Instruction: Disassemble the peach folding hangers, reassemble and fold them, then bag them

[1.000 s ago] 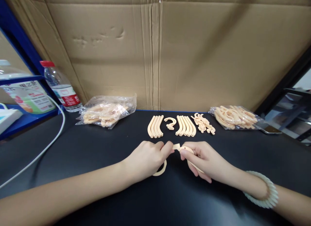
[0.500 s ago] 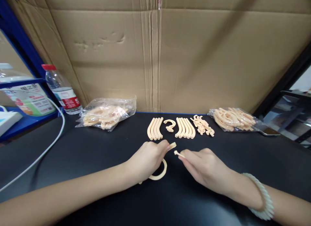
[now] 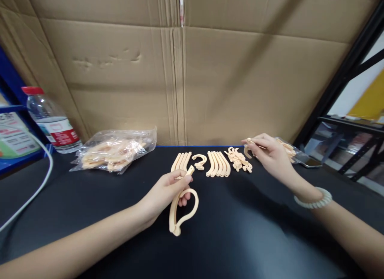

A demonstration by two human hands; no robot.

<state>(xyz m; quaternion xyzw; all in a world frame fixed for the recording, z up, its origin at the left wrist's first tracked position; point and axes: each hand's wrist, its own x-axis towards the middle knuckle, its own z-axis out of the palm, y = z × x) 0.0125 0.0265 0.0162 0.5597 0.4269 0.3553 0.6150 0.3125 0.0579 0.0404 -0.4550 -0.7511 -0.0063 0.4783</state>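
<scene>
In the middle, my left hand (image 3: 171, 187) is closed on a cream curved bar, to whose lower end a cream hook piece (image 3: 196, 205) is joined. My right hand (image 3: 267, 151) is raised at the right and pinches a small curved cream piece (image 3: 247, 151). Behind my left hand lie a row of curved bars (image 3: 181, 161), a cream hook (image 3: 200, 161) and a second row of bars (image 3: 218, 163). A pile of small curved pieces (image 3: 239, 159) sits left of my right hand.
A clear bag of cream parts (image 3: 115, 151) lies at the back left, beside a red-capped bottle (image 3: 55, 125). Another bag (image 3: 288, 149) is partly hidden behind my right hand, near a phone (image 3: 309, 161). A white cable (image 3: 45, 187) crosses the table's left side.
My right hand has moved away to the back right with a small piece. My left hand has turned, showing the joined bar and hook. The camera view has shifted right.
</scene>
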